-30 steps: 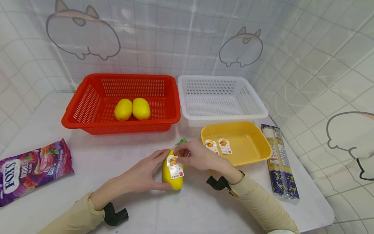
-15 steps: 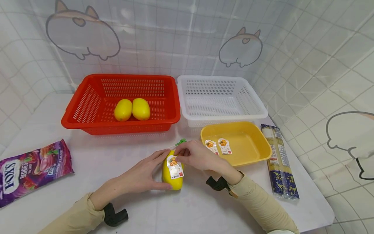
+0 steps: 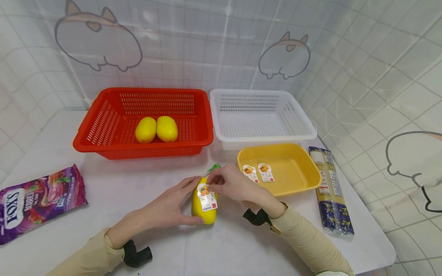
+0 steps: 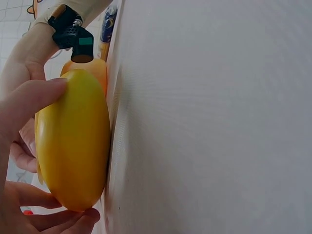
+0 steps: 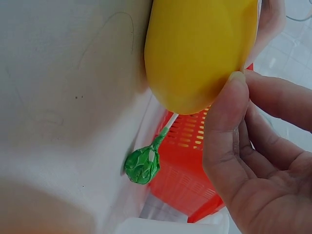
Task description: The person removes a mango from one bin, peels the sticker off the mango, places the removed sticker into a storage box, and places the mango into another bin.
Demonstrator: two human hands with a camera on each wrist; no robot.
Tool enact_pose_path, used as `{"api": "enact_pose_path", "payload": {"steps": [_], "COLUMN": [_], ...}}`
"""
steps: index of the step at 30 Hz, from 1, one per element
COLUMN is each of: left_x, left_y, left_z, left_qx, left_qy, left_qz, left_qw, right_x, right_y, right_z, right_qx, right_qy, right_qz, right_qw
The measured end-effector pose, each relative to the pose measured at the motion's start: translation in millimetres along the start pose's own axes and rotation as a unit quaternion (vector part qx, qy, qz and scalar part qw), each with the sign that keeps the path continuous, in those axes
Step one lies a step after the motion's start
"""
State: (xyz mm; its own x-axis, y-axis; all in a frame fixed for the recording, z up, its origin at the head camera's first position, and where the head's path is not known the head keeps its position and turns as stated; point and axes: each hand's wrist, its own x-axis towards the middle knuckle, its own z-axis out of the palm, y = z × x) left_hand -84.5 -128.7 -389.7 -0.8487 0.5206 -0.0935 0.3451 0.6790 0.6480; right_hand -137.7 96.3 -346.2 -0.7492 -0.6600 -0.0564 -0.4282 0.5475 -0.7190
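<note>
A yellow mango (image 3: 198, 209) lies on the table before me, a white sticker with a fruit picture (image 3: 208, 203) on its upper face. My left hand (image 3: 164, 209) holds the mango between its thumb at the near end and its fingers at the far end; the left wrist view shows the mango's bare side (image 4: 73, 141). Thumb and index finger of my right hand (image 3: 235, 184) pinch the sticker's edge against the mango; in the right wrist view, that thumb (image 5: 224, 117) touches the fruit. Just beyond lies a green-wrapped lollipop (image 3: 214, 167), its stick partly hidden.
Two more mangoes (image 3: 167, 129) sit in a red basket (image 3: 145, 147). Beside it stands a white basket (image 3: 266, 137). A yellow tray (image 3: 293, 172) carries two stickers (image 3: 265, 172). A purple candy bag (image 3: 45, 197) lies left, a long clear-and-blue packet (image 3: 331, 191) right.
</note>
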Motion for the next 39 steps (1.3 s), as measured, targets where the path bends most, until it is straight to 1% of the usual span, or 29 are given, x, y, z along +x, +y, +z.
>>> {"api": "enact_pose_path", "payload": {"steps": [8, 13, 19, 25, 30, 39], "left_x": [-0.1, 0.1, 0.5, 1.1, 1.5, 0.8], "left_y": [1.7, 1.1, 0.1, 0.1, 0.2, 1.7], "left_z": [0.7, 1.3, 1.4, 1.4, 0.6, -1.1], "left_qx": [0.001, 0.005, -0.001, -0.008, -0.007, -0.010], "left_qy": [0.004, 0.012, 0.009, 0.002, 0.003, 0.001], "left_qz": [-0.007, -0.001, -0.002, -0.010, -0.007, -0.006], "left_qw": [1.0000, 0.9999, 1.0000, 0.9999, 0.9999, 0.9999], "right_x": [-1.2, -2.1, -2.4, -2.6, -3.2, -3.7], "right_y": [-0.2, -1.7, -2.1, -2.2, -3.5, -3.8], "right_z": [0.2, -0.2, 0.5, 1.2, 0.8, 1.0], "right_qx": [0.008, 0.015, 0.021, 0.011, 0.000, -0.012], "right_qy": [-0.002, -0.002, -0.006, -0.003, -0.001, 0.000], "right_qz": [0.004, -0.001, 0.004, 0.008, 0.009, -0.005], "right_qw": [1.000, 1.000, 1.000, 1.000, 1.000, 1.000]}}
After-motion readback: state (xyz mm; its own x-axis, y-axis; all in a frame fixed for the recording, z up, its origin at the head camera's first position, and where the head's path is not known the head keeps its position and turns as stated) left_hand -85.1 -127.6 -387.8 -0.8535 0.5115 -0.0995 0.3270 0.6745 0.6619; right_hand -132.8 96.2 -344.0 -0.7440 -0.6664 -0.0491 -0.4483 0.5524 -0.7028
